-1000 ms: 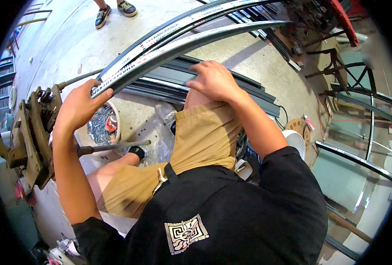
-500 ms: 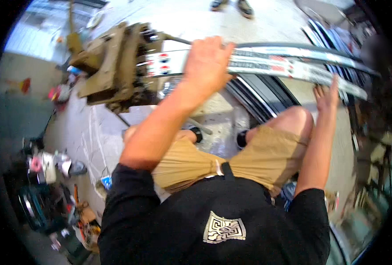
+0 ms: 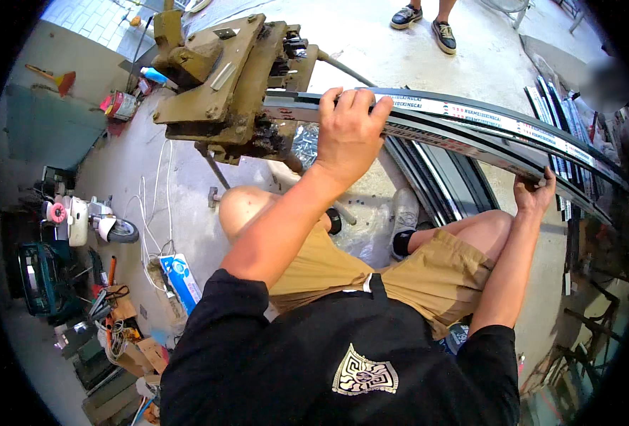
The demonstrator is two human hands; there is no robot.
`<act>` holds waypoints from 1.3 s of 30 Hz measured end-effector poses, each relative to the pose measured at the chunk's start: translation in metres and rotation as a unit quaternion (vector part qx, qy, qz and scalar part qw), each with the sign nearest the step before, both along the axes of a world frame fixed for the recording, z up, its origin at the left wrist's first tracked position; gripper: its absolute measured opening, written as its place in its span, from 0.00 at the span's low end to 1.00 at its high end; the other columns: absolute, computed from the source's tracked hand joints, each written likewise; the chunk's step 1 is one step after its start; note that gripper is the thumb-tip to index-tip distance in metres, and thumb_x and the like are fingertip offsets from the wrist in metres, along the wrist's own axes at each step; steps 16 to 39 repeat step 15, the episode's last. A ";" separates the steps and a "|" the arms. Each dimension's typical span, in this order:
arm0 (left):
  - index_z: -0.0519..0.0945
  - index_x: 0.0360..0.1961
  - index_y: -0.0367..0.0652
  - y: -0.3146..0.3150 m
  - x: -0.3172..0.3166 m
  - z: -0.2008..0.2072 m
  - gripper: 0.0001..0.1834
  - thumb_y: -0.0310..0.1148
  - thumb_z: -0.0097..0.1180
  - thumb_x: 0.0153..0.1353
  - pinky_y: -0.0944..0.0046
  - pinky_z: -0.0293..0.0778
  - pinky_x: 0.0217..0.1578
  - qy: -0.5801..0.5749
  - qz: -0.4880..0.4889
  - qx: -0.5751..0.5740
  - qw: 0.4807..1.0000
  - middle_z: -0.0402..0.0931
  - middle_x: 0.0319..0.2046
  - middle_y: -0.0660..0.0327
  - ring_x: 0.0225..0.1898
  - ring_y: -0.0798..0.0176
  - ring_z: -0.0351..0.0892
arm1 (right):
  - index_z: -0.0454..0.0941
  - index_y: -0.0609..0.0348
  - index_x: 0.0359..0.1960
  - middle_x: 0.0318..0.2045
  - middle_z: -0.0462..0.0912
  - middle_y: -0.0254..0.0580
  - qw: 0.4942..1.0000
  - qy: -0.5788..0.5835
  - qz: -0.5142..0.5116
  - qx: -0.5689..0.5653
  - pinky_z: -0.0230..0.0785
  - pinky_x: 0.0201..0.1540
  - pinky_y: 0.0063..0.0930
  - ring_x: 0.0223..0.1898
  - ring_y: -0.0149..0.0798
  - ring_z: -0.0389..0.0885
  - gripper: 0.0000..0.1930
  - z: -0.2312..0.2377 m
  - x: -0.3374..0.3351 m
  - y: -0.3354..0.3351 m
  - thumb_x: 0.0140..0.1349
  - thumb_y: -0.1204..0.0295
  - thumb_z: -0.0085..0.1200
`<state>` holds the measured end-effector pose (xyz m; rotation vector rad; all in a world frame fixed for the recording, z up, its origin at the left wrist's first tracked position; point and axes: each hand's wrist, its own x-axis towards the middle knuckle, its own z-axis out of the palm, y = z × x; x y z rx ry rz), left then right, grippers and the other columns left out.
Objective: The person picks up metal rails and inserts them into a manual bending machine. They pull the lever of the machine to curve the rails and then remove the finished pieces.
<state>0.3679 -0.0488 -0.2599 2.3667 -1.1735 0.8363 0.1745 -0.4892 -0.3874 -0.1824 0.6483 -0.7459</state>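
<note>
A long metal profile (image 3: 470, 147) with dark grooves along it runs left to right in front of me, its left end in the jaws of a heavy brown machine (image 3: 218, 89). My left hand (image 3: 350, 131) is closed over the profile from above, close to the machine. Farther right, my right hand (image 3: 536, 192) grips the same profile from below, fingertips curled round its near edge. Just behind it lies a second profile (image 3: 502, 122) with printed white film, partly covered by the first one and my left hand.
Below the held profiles, a bundle of dark and silver profiles (image 3: 438, 177) lies on the floor. More profiles (image 3: 559, 106) are stacked at the far right. Another person's shoes (image 3: 428, 27) stand beyond. To the left are a toy scooter (image 3: 91, 220), a blue-and-white box (image 3: 179, 280) and loose white cord.
The nearer profile has been turned, so its grooved dark side faces up instead of its white printed face. My right hand has gone from spread fingers to a grip; the whole view has shifted.
</note>
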 end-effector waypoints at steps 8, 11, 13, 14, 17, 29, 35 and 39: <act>0.82 0.45 0.51 0.019 0.014 -0.038 0.27 0.28 0.71 0.38 0.50 0.65 0.56 0.038 0.015 -0.011 0.999 0.78 0.40 0.63 0.48 0.56 0.78 | 0.65 0.75 0.66 0.56 0.79 0.67 0.995 -0.016 -0.003 -0.103 0.76 0.64 0.57 0.59 0.63 0.80 0.45 0.026 -0.016 0.026 0.64 0.44 0.63; 0.82 0.45 0.52 0.024 0.014 -0.044 0.27 0.27 0.70 0.38 0.50 0.65 0.56 0.048 0.018 -0.015 0.999 0.78 0.40 0.63 0.48 0.55 0.78 | 0.63 0.79 0.66 0.57 0.79 0.69 0.987 0.013 -0.047 -0.153 0.77 0.63 0.54 0.58 0.62 0.81 0.46 0.034 -0.017 0.025 0.66 0.45 0.62; 0.82 0.45 0.52 0.019 0.013 -0.045 0.27 0.27 0.70 0.38 0.49 0.65 0.57 0.056 -0.004 -0.036 0.998 0.78 0.41 0.63 0.48 0.55 0.77 | 0.63 0.78 0.66 0.58 0.78 0.68 0.989 0.005 -0.025 -0.144 0.77 0.63 0.55 0.58 0.62 0.81 0.45 0.035 -0.028 0.013 0.66 0.45 0.62; 0.82 0.45 0.52 0.018 0.013 -0.046 0.27 0.27 0.70 0.38 0.49 0.64 0.57 0.065 -0.006 -0.045 0.997 0.78 0.41 0.64 0.49 0.55 0.77 | 0.63 0.77 0.68 0.59 0.78 0.66 0.988 0.017 -0.026 -0.151 0.75 0.64 0.56 0.59 0.61 0.80 0.46 0.032 -0.031 0.010 0.65 0.44 0.63; 0.82 0.46 0.52 0.018 0.016 -0.051 0.28 0.27 0.70 0.37 0.49 0.64 0.58 0.059 0.001 -0.038 0.998 0.79 0.42 0.63 0.49 0.55 0.77 | 0.62 0.75 0.69 0.60 0.78 0.65 0.987 0.026 -0.026 -0.159 0.74 0.65 0.57 0.60 0.61 0.80 0.47 0.031 -0.030 0.010 0.64 0.43 0.63; 0.82 0.46 0.52 0.018 0.016 -0.051 0.28 0.27 0.70 0.37 0.49 0.64 0.58 0.059 0.001 -0.038 0.998 0.79 0.42 0.63 0.49 0.55 0.77 | 0.62 0.75 0.69 0.60 0.78 0.65 0.987 0.026 -0.026 -0.159 0.74 0.65 0.57 0.60 0.61 0.80 0.47 0.031 -0.030 0.010 0.64 0.43 0.63; 0.82 0.46 0.52 0.018 0.016 -0.051 0.28 0.27 0.70 0.37 0.49 0.64 0.58 0.059 0.001 -0.038 0.998 0.79 0.42 0.63 0.49 0.55 0.77 | 0.62 0.75 0.69 0.60 0.78 0.65 0.987 0.026 -0.026 -0.159 0.74 0.65 0.57 0.60 0.61 0.80 0.47 0.031 -0.030 0.010 0.64 0.43 0.63; 0.82 0.46 0.52 0.018 0.016 -0.051 0.28 0.27 0.70 0.37 0.49 0.64 0.58 0.059 0.001 -0.038 0.998 0.79 0.42 0.63 0.49 0.55 0.77 | 0.62 0.75 0.69 0.60 0.78 0.65 0.987 0.026 -0.026 -0.159 0.74 0.65 0.57 0.60 0.61 0.80 0.47 0.031 -0.030 0.010 0.64 0.43 0.63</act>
